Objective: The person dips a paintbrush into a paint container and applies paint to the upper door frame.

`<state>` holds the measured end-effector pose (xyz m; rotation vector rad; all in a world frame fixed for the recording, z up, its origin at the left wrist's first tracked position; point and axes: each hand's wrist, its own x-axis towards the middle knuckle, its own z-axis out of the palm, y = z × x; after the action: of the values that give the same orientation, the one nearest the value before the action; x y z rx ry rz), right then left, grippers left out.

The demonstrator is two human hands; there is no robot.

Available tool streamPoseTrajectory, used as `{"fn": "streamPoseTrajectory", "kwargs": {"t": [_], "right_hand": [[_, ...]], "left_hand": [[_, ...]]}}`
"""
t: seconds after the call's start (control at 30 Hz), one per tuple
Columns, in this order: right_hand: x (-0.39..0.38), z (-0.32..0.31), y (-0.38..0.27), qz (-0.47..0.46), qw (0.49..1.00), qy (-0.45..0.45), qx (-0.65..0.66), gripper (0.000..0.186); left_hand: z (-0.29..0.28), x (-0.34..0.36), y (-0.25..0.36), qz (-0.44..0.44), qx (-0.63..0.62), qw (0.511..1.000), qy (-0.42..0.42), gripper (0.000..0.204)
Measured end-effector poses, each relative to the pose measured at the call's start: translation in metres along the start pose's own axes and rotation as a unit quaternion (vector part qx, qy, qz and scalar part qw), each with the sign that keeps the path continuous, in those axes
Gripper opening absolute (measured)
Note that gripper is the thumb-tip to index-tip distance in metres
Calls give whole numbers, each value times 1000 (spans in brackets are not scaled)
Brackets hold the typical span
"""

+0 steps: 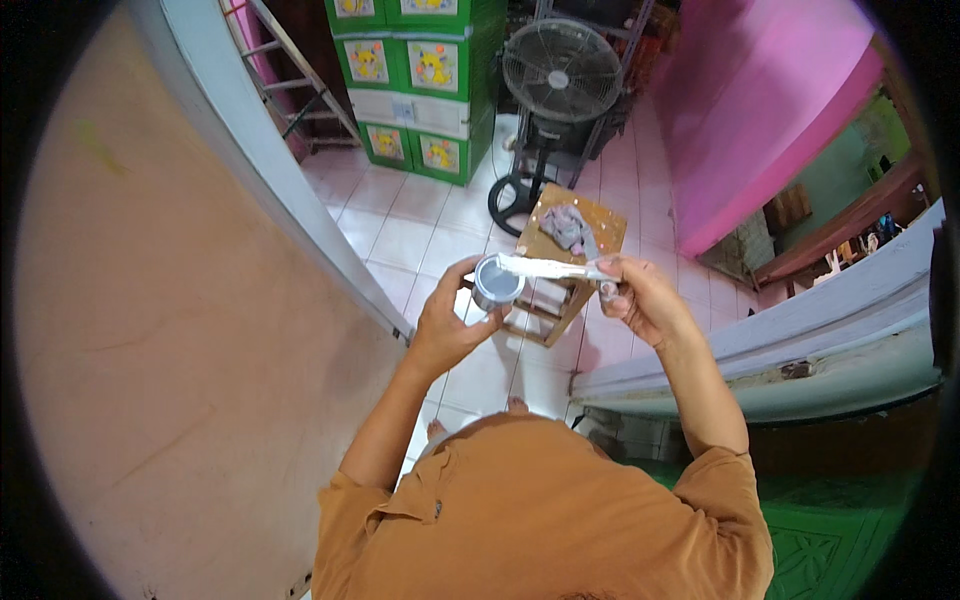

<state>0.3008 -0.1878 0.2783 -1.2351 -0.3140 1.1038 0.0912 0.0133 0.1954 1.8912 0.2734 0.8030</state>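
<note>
My left hand (450,318) is wrapped round a small metal can (497,294), whose open top faces up and shows something pale grey inside. My right hand (640,297) grips the right end of a slim stick-like tool (552,269) coated in white. Its far end lies over the can's rim; I cannot tell whether it is a brush or a plain stick. Below and beyond both hands stands a wooden stool (608,226) with white specks on its top. A crumpled greyish cloth (567,229) lies on that stool.
A standing fan (562,75) is behind the stool, beside a green drawer cabinet (420,100). A ladder (290,75) leans at the far left. A pale door panel (200,330) is close on my left, a white frame (720,350) on my right. White tiles (400,235) cover the floor.
</note>
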Motion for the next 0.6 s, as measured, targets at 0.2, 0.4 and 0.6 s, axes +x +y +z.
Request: {"fn": "streamPoseTrajectory", "kwargs": {"t": [0.2,0.4,0.6], "right_hand": [[-14,-3,-15,-109,993,-6,-35,15],[-58,45,-103,-261,962,-14,-80,15],[-78,104,-239,-469,870,-13,-149,21]], "left_hand": [[6,-11,-42,27,47,999,5,77],[2,-30,-8,-4,-33,999,5,69],[-10,-27,-8,23,-31,999,25,66]]}}
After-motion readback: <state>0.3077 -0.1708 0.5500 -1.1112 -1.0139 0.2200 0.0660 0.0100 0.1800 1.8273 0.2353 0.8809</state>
